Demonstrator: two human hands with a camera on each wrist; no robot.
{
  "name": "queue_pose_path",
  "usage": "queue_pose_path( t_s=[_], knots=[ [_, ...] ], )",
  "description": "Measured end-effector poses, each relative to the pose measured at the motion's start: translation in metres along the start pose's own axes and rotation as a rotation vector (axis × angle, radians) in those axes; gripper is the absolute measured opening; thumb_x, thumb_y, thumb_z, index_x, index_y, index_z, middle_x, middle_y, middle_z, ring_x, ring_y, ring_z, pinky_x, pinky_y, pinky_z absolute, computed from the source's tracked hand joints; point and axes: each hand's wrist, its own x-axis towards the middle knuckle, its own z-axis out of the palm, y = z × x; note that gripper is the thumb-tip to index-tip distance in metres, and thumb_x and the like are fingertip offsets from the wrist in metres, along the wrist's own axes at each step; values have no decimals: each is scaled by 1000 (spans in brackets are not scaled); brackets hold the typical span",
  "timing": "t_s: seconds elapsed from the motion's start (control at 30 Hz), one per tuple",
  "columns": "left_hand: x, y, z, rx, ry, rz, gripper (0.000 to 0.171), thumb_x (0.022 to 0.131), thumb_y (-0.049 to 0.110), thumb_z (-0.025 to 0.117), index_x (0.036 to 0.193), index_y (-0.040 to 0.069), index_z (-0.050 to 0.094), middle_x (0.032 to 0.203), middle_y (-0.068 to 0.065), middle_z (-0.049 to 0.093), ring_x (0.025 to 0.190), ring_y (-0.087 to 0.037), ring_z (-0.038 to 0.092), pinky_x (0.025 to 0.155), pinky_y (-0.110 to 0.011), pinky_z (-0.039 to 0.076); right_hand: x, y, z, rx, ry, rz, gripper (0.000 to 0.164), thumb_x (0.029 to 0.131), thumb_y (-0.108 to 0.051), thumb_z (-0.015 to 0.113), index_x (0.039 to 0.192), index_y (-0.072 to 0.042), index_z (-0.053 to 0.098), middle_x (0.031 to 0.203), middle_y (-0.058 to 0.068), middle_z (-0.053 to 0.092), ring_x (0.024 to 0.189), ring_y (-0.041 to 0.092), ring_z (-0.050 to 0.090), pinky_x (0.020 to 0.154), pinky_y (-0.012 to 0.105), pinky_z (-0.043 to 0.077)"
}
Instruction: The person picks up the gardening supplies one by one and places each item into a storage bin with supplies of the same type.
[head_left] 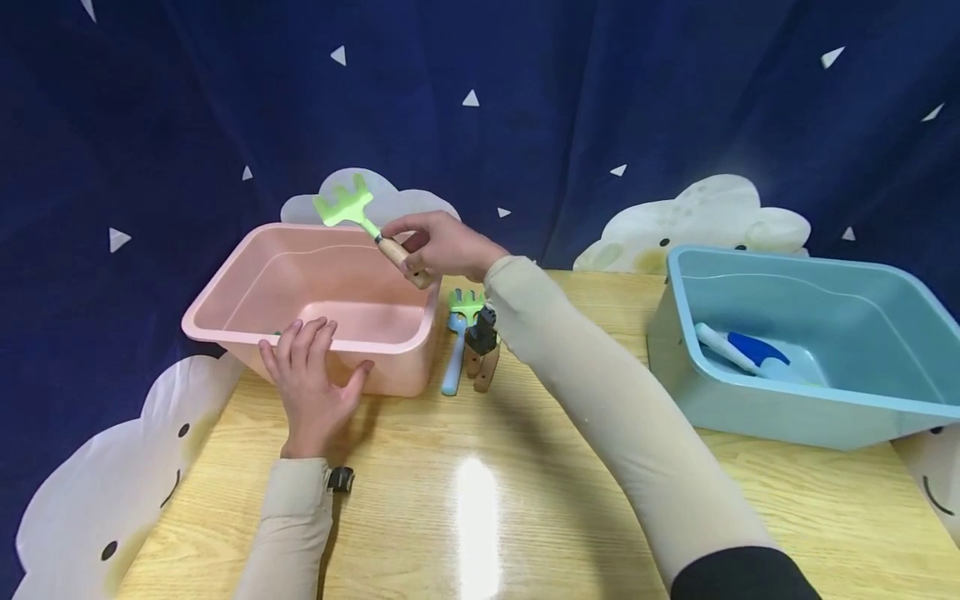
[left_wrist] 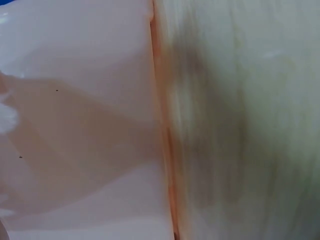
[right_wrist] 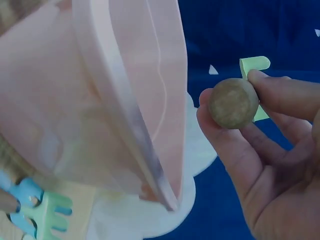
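My right hand (head_left: 442, 243) pinches a small garden rake (head_left: 393, 250) by its wooden handle, above the right end of a pink bin (head_left: 390, 348). The rake's green tines point up and left over the bin's back rim. In the right wrist view, the round end of the rake's handle (right_wrist: 233, 103) sits between thumb and fingers of the right hand (right_wrist: 280, 165). The left hand (head_left: 311, 392) holds the bin's near rim, with fingers over the edge and thumb on the outer wall. Only bin wall and table show clearly in the left wrist view.
Beside the pink bin lie a blue tool (head_left: 454, 358), another green rake (head_left: 467, 303) and wooden-handled tools (head_left: 487, 371), partly behind a black part (head_left: 482, 331). At right, a blue bin (head_left: 780, 417) contains white and blue items (head_left: 757, 348). A dark curtain (head_left: 525, 100) hangs behind.
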Motion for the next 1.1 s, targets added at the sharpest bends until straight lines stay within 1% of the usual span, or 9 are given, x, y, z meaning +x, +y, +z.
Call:
queue_pose_path(
  t_s=[0.17, 0.27, 0.5, 0.57, 0.67, 0.77, 0.87, 0.93, 1.1],
  knots=[
    [0, 0, 1, 25, -31, -14, 79, 75, 45, 70, 137, 1, 51, 131, -22, 57, 130, -38, 43, 118, -68, 9, 8, -2, 14, 11, -31, -19, 56, 89, 12, 56, 140, -12, 56, 113, 18, 65, 89, 19, 62, 70, 28, 58],
    [-1, 1, 3, 32, -51, -15, 80, 75, 45, 70, 138, 0, 50, 131, -23, 56, 130, -40, 42, 117, -69, 10, 10, -2, 18, 2, -55, -23, 55, 89, 12, 57, 138, -12, 58, 115, 20, 67, 88, 18, 64, 68, 27, 58],
    [-2, 4, 7, 32, -56, -17, 84, 75, 43, 71, 141, -2, 46, 136, -22, 54, 131, -40, 42, 117, -69, 10, 9, -2, 23, -16, -100, -10, 56, 87, 10, 60, 138, -12, 57, 121, 21, 67, 86, 16, 65, 66, 27, 58],
    [-2, 5, 7, 31, -61, -18, 86, 75, 43, 71, 143, -2, 44, 138, -21, 53, 131, -39, 42, 118, -68, 9, 8, -1, 24, -31, -105, 0, 56, 87, 9, 60, 139, -14, 57, 120, 19, 67, 88, 21, 67, 67, 27, 59],
    [-3, 6, 8, 25, -67, -35, 90, 76, 45, 70, 146, -2, 39, 141, -20, 51, 133, -39, 41, 119, -67, 8, 7, -1, 27, -62, -115, 6, 54, 88, 7, 63, 138, -13, 58, 120, 18, 68, 91, 21, 68, 71, 27, 60],
    [-5, 7, 8, 14, -77, -69, 96, 80, 51, 69, 151, 0, 29, 147, -22, 45, 137, -38, 39, 120, -67, 5, 6, 0, 28, -126, -127, -15, 50, 90, 1, 64, 138, -11, 57, 129, 16, 67, 107, 23, 69, 85, 30, 59],
    [-6, 8, 8, 8, -93, -91, 100, 81, 54, 68, 154, 2, 23, 152, -23, 39, 141, -38, 37, 120, -67, 3, 4, 3, 24, -202, -81, -45, 47, 92, -5, 64, 139, -12, 57, 138, 11, 63, 122, 23, 64, 101, 35, 52],
    [-5, 7, 9, 11, -102, -78, 98, 80, 51, 69, 154, 2, 26, 153, -21, 40, 141, -38, 37, 120, -67, 3, 3, 6, 20, -239, -30, -52, 45, 94, -9, 62, 139, -14, 57, 141, 8, 61, 130, 23, 59, 108, 37, 48],
    [-3, 6, 10, 28, -102, -36, 86, 75, 42, 71, 146, 2, 43, 148, -18, 48, 138, -38, 39, 118, -69, 6, -3, 14, 5, -227, 50, -34, 40, 94, -12, 62, 135, -12, 59, 138, 11, 61, 128, 23, 59, 107, 37, 48]
  ],
)
